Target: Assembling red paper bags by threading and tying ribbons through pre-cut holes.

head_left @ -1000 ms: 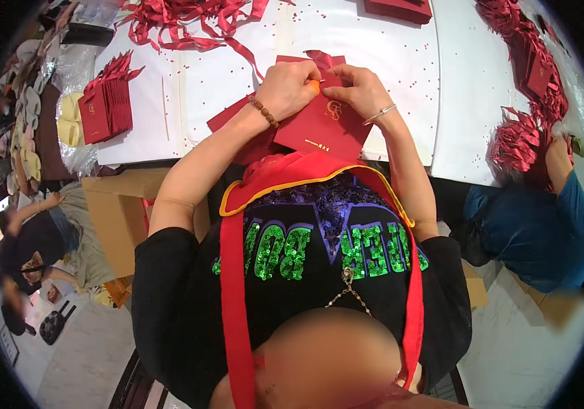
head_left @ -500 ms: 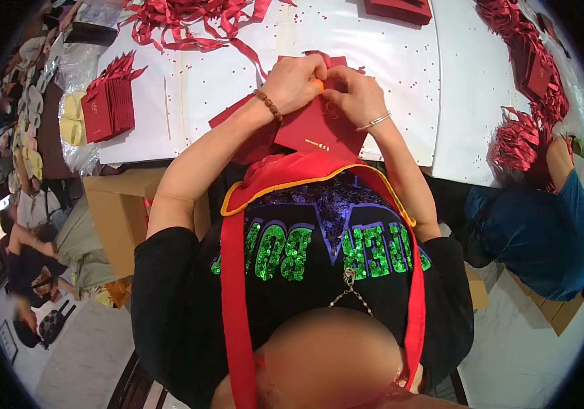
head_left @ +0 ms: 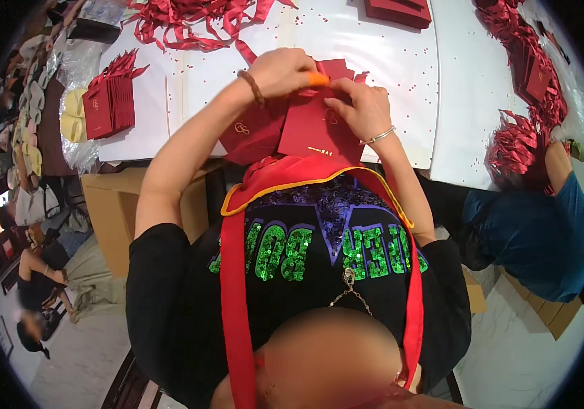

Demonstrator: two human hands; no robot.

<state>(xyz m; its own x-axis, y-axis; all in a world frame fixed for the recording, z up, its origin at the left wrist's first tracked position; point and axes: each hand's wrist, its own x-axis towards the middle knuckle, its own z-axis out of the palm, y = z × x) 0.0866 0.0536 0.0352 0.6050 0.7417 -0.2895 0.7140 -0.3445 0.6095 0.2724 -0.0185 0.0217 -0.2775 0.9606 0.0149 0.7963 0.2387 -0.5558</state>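
A red paper gift bag [head_left: 312,133] lies at the near edge of the white table in front of me. Other red bags [head_left: 254,133] lie beside and partly under it, on its left. My left hand [head_left: 281,73], with an orange cover on one finger, is closed on the red ribbon [head_left: 310,90] at the bag's top. My right hand [head_left: 363,109] pinches the ribbon from the right side, its fingertips close to the orange cover. The exact grip of both hands is partly hidden by the fingers.
Loose red ribbons [head_left: 196,24] heap at the far left. A row of upright red bags [head_left: 109,105] stands left, more stacked bags [head_left: 401,12] at the far edge. Ribboned bags [head_left: 534,75] line the right, near another person's arm [head_left: 559,163]. A cardboard box [head_left: 114,218] is below left.
My left hand has moved left and slightly up, away from my right hand. My right hand has shifted a little down. More of the bags between them now shows.
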